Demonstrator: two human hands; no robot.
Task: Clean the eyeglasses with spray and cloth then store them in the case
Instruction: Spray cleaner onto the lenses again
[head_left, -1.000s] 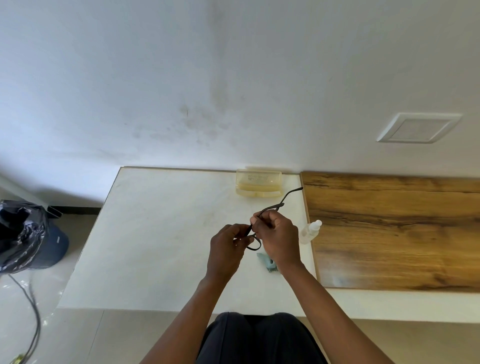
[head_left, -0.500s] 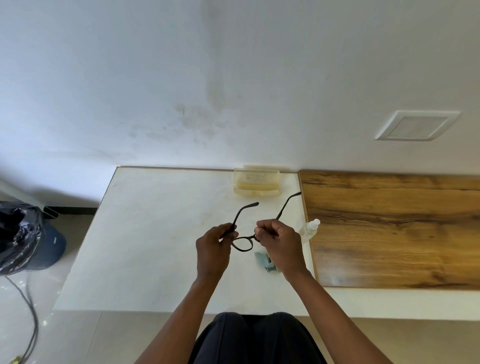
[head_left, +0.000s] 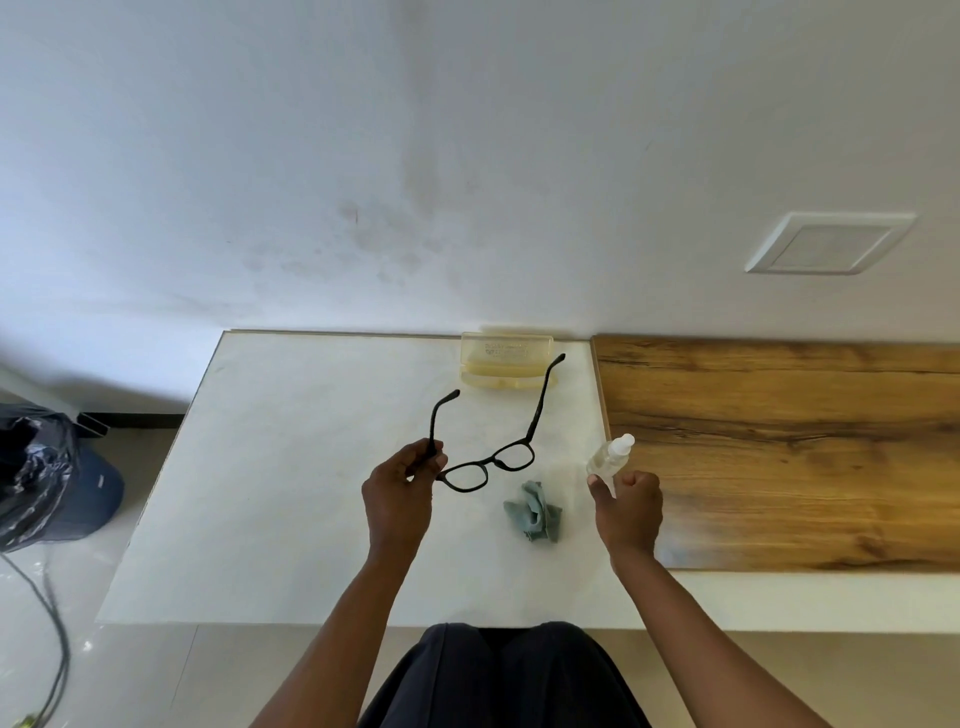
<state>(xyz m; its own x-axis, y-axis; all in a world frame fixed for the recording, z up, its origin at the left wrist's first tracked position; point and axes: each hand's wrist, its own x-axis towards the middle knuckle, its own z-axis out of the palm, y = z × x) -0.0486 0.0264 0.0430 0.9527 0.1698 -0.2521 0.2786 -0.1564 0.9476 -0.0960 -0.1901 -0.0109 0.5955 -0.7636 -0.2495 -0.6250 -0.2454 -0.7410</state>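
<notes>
Left hand (head_left: 400, 488) raised above the table, thumb and fingers pinched on the left temple of the black plastic-framed eyeglasses (head_left: 491, 462), close to the hinge. Eyeglasses held off the surface, both temples unfolded and pointing toward the wall, lenses facing the person. Right hand (head_left: 626, 506) free of the frame, off to the right, fingers loosely curled with the thumb out, right at the base of the small clear plastic spray bottle (head_left: 609, 457); cannot tell whether touching or gripping it. Bottle tilted, white nozzle up and to the right, at the seam between the white table top (head_left: 291, 467) and the brown wood-grain board (head_left: 779, 447). Crumpled grey-blue cleaning cloth (head_left: 534, 512) lying on the white surface between the two hands, below the lenses. Translucent yellowish plastic glasses case (head_left: 506, 358) open at the far edge, against the white wall (head_left: 467, 156). Black bin bag (head_left: 31, 473) on the floor, far left.
</notes>
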